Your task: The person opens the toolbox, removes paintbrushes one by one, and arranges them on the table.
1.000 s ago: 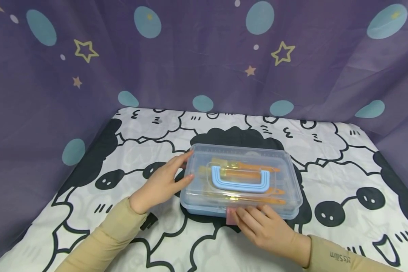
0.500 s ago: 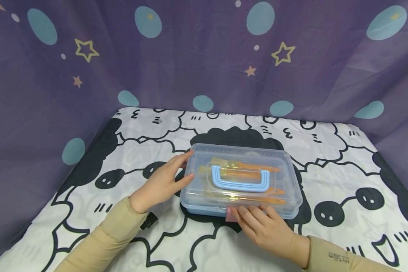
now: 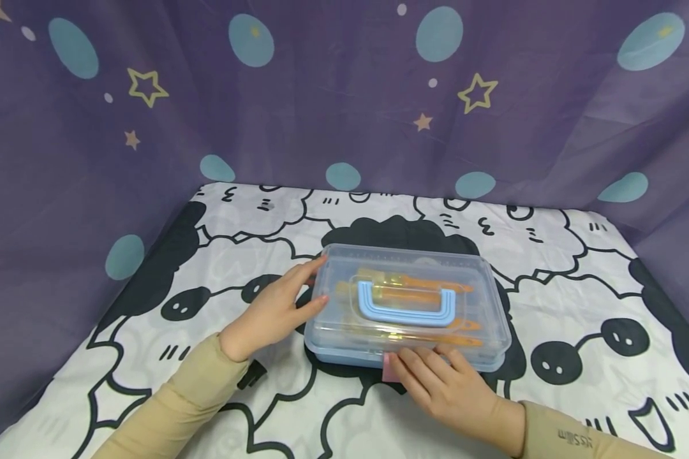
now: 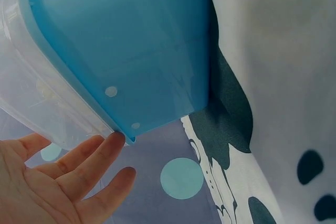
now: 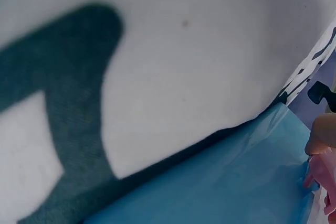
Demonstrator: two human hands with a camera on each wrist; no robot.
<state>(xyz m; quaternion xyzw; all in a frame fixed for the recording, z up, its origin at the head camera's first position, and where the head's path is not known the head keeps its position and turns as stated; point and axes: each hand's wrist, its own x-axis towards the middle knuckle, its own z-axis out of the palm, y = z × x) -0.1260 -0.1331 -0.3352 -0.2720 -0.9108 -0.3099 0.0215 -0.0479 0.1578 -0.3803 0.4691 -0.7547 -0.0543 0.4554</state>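
Note:
In the head view a lidded plastic storage box (image 3: 344, 357) has a light blue base and a clear lid. A blue carry handle (image 3: 406, 315) lies on the lid. Through the lid show several paintbrushes (image 3: 430, 282) with orange handles. My left hand (image 3: 266, 315) steadies the box's left end, its fingers fairly straight; the left wrist view has its fingertips (image 4: 116, 139) right at the lid's rim by a corner. At the front edge my right hand (image 3: 450, 386) pinches the pink latch (image 3: 389, 368), its fingers bent over the lid's edge. The right wrist view shows the latch (image 5: 321, 174) between thumb and fingers.
The box stands on a white cloth (image 3: 557, 248) printed with black cartoon sheep, mid-table. Behind it hangs a purple curtain (image 3: 344, 95) patterned with stars and pale blue ovals, which also runs along both sides.
Almost nothing differs. The pink latch shifts very slightly at the right fingertips, while both hands and the box keep their places.

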